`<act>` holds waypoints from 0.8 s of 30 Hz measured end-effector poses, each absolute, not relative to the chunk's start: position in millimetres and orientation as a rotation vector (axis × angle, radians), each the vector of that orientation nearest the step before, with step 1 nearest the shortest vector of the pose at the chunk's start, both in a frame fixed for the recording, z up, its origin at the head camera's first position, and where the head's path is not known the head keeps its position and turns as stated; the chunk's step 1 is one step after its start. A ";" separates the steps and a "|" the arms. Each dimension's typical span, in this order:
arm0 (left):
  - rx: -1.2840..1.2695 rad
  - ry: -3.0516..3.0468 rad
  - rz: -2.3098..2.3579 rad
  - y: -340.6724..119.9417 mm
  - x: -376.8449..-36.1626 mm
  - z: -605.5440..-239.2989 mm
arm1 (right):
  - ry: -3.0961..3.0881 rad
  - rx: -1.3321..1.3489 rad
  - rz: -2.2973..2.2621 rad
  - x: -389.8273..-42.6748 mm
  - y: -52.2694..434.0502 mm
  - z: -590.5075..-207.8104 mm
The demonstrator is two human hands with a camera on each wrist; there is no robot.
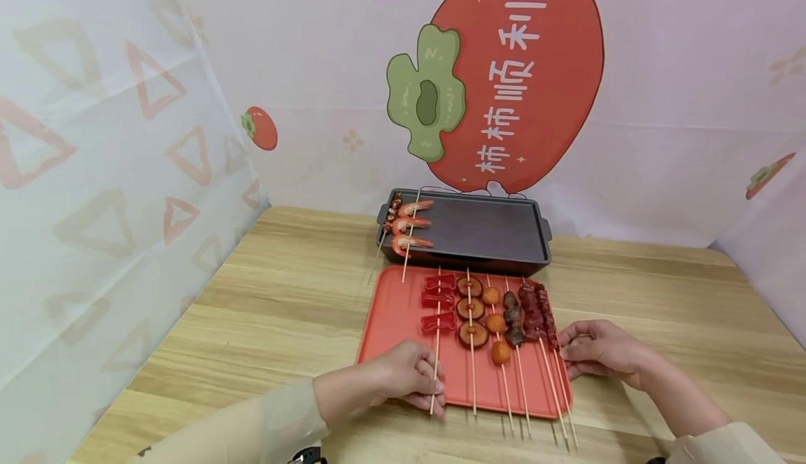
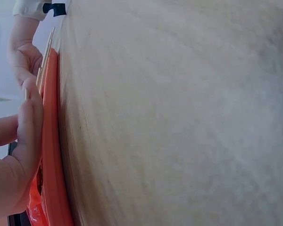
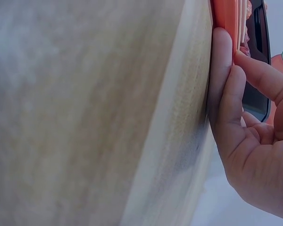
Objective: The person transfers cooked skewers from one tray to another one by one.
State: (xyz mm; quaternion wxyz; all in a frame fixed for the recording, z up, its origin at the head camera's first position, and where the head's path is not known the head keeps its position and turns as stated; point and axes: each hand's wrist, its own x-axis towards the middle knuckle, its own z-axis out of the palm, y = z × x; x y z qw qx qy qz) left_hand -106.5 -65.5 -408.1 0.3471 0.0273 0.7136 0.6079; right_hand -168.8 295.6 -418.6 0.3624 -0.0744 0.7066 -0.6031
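Left hand (image 1: 403, 376) is pinching the stick of the red-pepper skewer (image 1: 439, 303) at the red tray's (image 1: 390, 317) near edge; right hand (image 1: 598, 348), fingers together, is touching the tray's right rim. Five skewers are lying on the tray, two on the black grill pan (image 1: 491, 229) behind

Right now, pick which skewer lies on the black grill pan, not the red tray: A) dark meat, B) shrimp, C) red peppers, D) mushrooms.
B: the shrimp skewer rests at the left end of the black grill pan, while the mushroom, pepper and meat skewers all lie on the red tray.
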 end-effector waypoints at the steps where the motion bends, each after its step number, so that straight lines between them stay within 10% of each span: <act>1: 0.080 1.867 1.568 -65.3 -106.6 -407.8 | 1.821 -0.192 -1.553 -168.6 295.5 -418.7; 24: 0.138 1.921 1.411 -77.1 -120.7 -399.7 | 1.863 -0.171 -1.548 -167.4 294.8 -419.2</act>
